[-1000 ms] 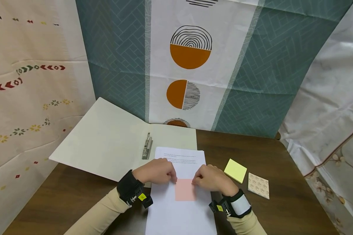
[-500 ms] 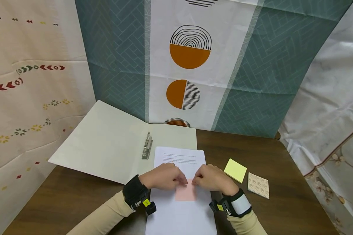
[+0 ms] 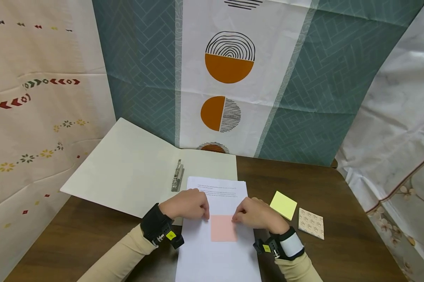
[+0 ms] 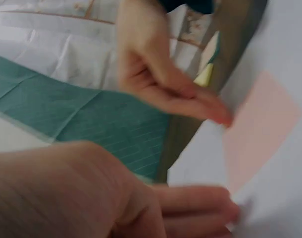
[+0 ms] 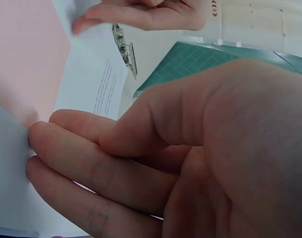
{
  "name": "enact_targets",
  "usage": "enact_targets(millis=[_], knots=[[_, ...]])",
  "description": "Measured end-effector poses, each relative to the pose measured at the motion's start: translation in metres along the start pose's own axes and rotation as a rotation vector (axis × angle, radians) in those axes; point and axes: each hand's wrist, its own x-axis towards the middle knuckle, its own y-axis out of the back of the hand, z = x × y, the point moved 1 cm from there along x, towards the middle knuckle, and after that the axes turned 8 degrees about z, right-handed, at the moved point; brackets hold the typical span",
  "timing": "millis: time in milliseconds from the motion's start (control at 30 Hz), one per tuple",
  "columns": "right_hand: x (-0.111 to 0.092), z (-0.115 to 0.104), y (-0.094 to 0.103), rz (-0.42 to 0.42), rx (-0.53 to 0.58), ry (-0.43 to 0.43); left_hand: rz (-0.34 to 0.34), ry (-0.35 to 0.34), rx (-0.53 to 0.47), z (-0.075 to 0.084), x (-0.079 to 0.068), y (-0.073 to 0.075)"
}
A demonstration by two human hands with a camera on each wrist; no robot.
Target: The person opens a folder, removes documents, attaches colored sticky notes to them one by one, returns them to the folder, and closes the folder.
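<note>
A pink sticky note (image 3: 224, 228) lies flat on a stack of white printed paper (image 3: 217, 258). My left hand (image 3: 186, 204) is at the note's upper left corner, fingers pointing down; in the left wrist view its fingertips (image 4: 225, 203) are near the note's edge. At the upper right corner my right hand (image 3: 255, 213) touches the note. The right wrist view shows its fairly straight fingers (image 5: 91, 163) resting on the paper by the note's corner, thumb against the index finger. Neither hand grips anything.
An open white binder (image 3: 127, 168) with a metal clip (image 3: 177, 176) lies behind the paper, its cover spread left. A yellow sticky pad (image 3: 283, 205) and a patterned pad (image 3: 311, 223) sit to the right on the brown table (image 3: 338, 258). Cloths hang behind.
My left hand slid right along the note's top edge, close to the right hand, then went back to the upper left corner. My right hand has hardly moved.
</note>
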Motion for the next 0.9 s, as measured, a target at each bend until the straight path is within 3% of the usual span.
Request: enact_targets(millis=[100, 267, 533, 900], knots=[[-0.001, 0.0, 0.0, 0.0, 0.0, 0.004, 0.013, 0.032, 0.014, -0.003, -0.002, 0.006], [-0.003, 0.001, 0.0, -0.006, -0.004, 0.019, 0.014, 0.023, 0.023, -0.003, -0.004, 0.008], [-0.003, 0.003, 0.005, -0.044, -0.004, 0.136, 0.028, 0.026, 0.044, -0.002, -0.004, 0.007], [-0.008, 0.021, 0.031, -0.062, 0.059, 0.167, 0.028, 0.039, 0.035, -0.002, -0.003, 0.006]])
